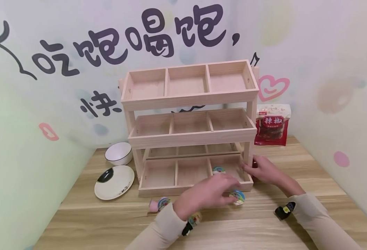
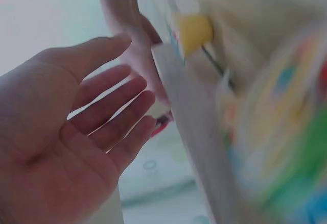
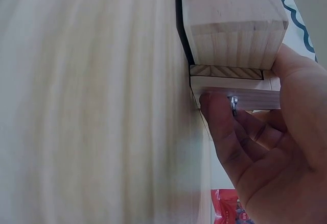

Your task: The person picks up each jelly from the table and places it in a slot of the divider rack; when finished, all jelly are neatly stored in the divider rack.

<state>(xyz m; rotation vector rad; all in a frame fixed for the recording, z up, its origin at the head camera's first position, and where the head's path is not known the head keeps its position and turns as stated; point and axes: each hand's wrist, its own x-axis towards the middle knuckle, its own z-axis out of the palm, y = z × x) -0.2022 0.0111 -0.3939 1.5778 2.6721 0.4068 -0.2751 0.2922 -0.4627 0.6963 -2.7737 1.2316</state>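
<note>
A three-tier wooden shelf (image 1: 189, 100) with divided trays stands against the wall. My right hand (image 1: 266, 171) grips its right post low down; in the right wrist view the fingers (image 3: 222, 127) curl round the wood beside a small metal bolt (image 3: 234, 105). Over the front edge of the bottom tray hovers my left hand (image 1: 206, 191), blurred, palm bare and fingers apart in the left wrist view. One jelly cup (image 1: 218, 170) sits in the bottom right compartment. Another jelly cup (image 1: 238, 197) lies on the table by the left fingers.
More jelly cups, one pink (image 1: 153, 206) and one partly hidden under the left wrist (image 1: 195, 218), lie in front. Left of the shelf are a white bowl (image 1: 118, 153) and a plate (image 1: 118, 184). A red chilli bag (image 1: 272, 125) leans at the back right.
</note>
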